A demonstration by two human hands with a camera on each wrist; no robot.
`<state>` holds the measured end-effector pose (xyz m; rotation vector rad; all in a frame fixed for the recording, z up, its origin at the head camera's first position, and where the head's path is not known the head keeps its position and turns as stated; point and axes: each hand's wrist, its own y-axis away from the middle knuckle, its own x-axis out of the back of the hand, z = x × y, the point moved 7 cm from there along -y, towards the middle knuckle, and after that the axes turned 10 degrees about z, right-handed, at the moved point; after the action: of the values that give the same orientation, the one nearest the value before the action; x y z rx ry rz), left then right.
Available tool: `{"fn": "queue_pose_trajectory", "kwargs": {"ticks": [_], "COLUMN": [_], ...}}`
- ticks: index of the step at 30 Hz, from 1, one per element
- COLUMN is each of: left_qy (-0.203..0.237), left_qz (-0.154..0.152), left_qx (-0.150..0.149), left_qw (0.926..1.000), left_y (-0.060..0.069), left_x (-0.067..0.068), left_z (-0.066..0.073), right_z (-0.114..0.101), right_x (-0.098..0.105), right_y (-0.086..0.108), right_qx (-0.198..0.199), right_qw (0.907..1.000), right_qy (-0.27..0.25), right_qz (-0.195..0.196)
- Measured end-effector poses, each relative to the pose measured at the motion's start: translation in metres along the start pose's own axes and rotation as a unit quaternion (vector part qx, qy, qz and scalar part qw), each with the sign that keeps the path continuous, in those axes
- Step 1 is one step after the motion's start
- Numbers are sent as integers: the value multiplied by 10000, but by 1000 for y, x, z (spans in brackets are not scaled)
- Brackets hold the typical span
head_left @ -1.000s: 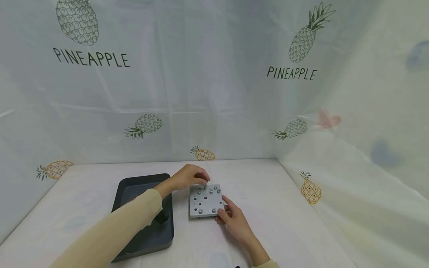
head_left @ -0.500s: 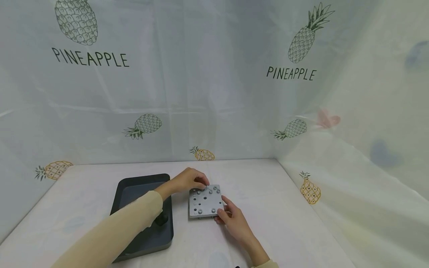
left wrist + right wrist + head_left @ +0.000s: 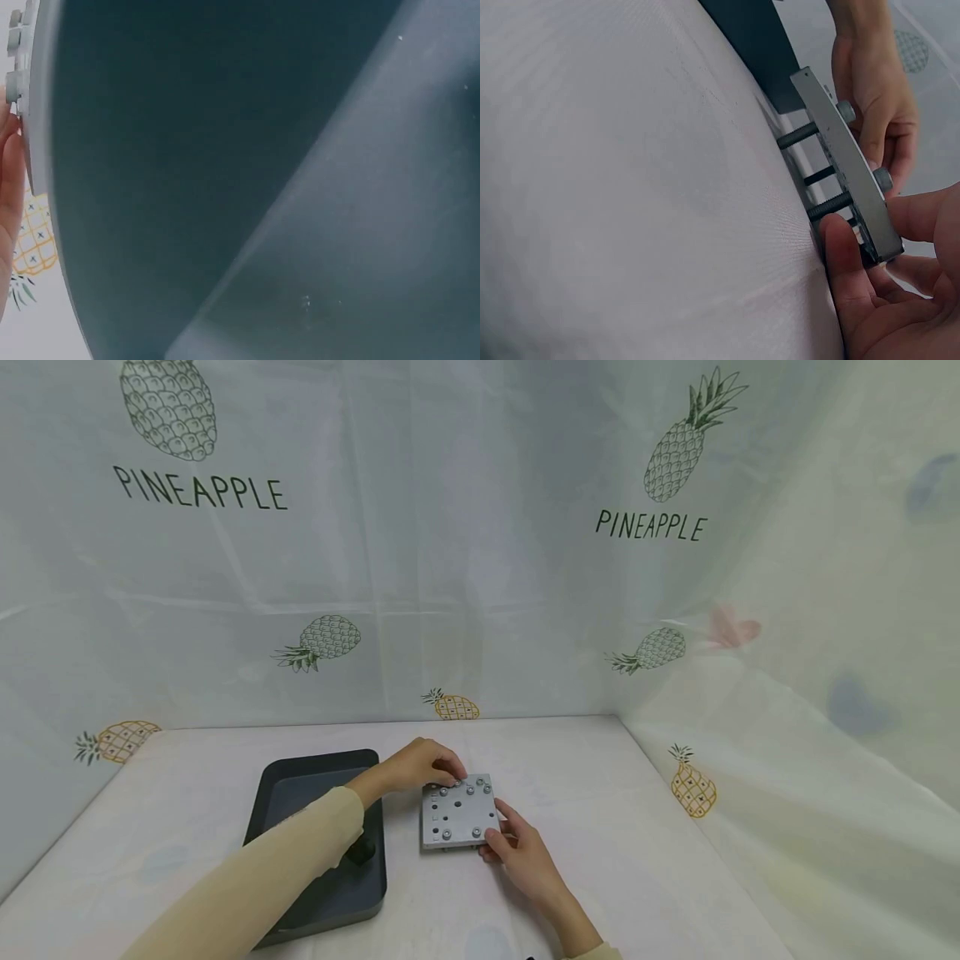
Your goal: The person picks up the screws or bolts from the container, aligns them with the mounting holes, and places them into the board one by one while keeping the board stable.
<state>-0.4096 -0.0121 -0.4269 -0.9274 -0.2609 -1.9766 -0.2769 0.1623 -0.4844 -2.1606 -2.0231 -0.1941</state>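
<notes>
A square silver metal plate (image 3: 467, 817) with holes and several hex-socket bolts (image 3: 476, 832) lies level, raised off the table. In the right wrist view, threaded bolt shanks (image 3: 829, 206) stick out beneath the plate (image 3: 847, 161). My left hand (image 3: 422, 765) reaches over the far edge and pinches a bolt seated there; the fingers mostly hide it. My right hand (image 3: 525, 853) grips the near right corner, one finger below the plate and another on top. The left wrist view catches only the plate's edge (image 3: 31, 112) and some fingers at its left border.
A dark rectangular tray (image 3: 377, 885) stands left of the plate, under my left forearm. Something black (image 3: 362, 850) lies inside it, partly covered by the sleeve. A white cloth covers the table (image 3: 600, 827), and a pineapple-print curtain (image 3: 480, 543) hangs behind.
A second ago the bolt stood upright under my left fingers; it has since sunk into the plate and the fingers have come down with it. The right hand keeps its grip.
</notes>
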Motion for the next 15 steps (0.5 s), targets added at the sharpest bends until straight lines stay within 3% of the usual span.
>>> {"fn": "queue_pose_trajectory", "kwargs": {"ticks": [6, 10, 15], "left_qy": [-180, -269, -250], "left_qz": [-26, 17, -140], "left_qx": [-168, -306, -236], "left_qw": [9997, 9992, 9993], "left_y": [9, 25, 55], "left_x": [16, 45, 87], "left_z": [0, 8, 13], "right_z": [0, 0, 0], "right_x": [-3, -3, 0], "right_y": [2, 2, 1], "right_qx": [0, -22, -8], "right_qw": [10000, 10000, 9998], "right_qy": [45, 79, 188], "right_qz": [-13, 8, 52]}}
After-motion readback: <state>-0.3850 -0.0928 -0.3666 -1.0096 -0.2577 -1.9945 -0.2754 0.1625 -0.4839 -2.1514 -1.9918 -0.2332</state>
